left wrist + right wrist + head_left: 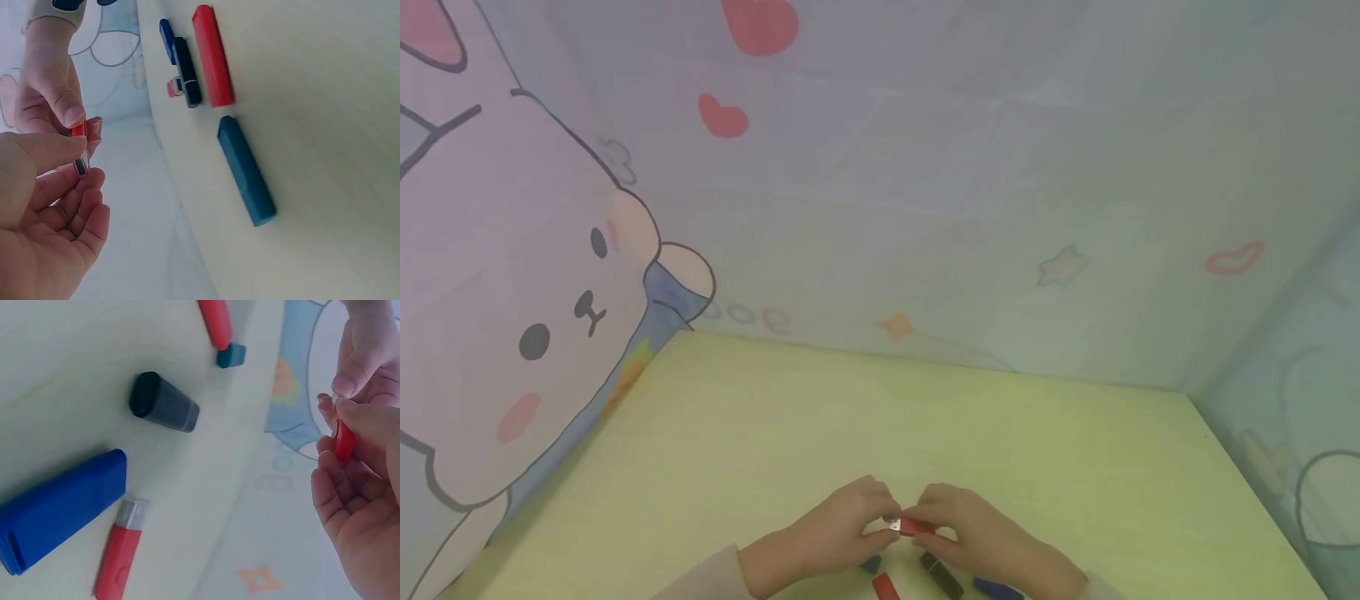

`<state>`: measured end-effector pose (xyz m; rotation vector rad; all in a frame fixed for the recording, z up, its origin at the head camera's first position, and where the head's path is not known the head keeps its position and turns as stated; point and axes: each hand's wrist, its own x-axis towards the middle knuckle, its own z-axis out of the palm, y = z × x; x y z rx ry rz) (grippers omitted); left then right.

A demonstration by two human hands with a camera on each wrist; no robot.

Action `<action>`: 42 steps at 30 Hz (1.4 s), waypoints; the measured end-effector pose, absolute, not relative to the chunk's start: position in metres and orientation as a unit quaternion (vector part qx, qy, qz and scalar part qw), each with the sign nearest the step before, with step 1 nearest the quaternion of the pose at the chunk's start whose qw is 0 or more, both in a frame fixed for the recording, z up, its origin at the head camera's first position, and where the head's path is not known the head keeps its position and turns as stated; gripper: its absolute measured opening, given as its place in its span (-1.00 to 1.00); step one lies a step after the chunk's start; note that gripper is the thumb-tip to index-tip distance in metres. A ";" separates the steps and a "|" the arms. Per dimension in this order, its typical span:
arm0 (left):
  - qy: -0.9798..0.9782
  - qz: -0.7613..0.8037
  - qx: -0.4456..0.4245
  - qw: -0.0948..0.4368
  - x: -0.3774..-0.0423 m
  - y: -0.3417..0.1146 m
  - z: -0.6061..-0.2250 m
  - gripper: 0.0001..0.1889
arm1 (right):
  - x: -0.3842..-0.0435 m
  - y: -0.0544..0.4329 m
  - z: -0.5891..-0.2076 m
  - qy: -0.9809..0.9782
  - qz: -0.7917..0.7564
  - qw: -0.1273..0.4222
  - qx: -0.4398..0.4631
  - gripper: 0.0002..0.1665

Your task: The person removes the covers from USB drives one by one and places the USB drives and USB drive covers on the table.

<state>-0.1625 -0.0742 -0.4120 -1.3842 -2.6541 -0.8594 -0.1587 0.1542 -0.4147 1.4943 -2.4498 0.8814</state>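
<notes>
1. I see both hands meet above the near edge of the table [925, 400], pinching one small red stick [912, 526].
2. My left hand [838, 529] grips its metal end, my right hand [973, 533] the red body.
3. It looks light, stiff and smooth; I judge a fingertip pinch on each end holds best.
4. Four more sticks lie on the table just nearer me than the hands.

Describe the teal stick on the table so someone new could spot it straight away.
Start at the yellow-green table and go to its near edge, where both hands pinch a small red stick. Under the left hand lies the teal stick, beside a longer red stick. It is the only teal one; its neighbours are red, black and blue.
</notes>
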 end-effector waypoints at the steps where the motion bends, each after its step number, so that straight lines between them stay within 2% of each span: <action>1: -0.849 -0.277 -0.450 0.018 -0.161 -0.075 -0.410 -0.88 | -0.157 0.155 -0.413 -0.811 0.294 0.072 0.501 -0.77; 7: -0.833 -0.279 -0.478 0.020 -0.157 -0.075 -0.401 -0.88 | -0.151 0.159 -0.407 -0.800 0.306 0.066 0.512 -0.75; 14: -0.804 -0.282 -0.520 0.055 -0.156 -0.075 -0.401 -0.90 | -0.148 0.161 -0.405 -0.789 0.311 0.060 0.526 -0.74; 21: -0.801 -0.299 -0.518 0.024 -0.156 -0.075 -0.401 -0.85 | -0.148 0.163 -0.408 -0.787 0.302 0.064 0.534 -0.72; 36: -0.785 -0.308 -0.537 0.036 -0.158 -0.076 -0.404 -0.80 | -0.148 0.166 -0.410 -0.780 0.293 0.074 0.548 -0.70; 42: -0.791 -0.308 -0.527 0.030 -0.159 -0.076 -0.402 -0.77 | -0.146 0.164 -0.407 -0.798 0.289 0.070 0.524 -0.67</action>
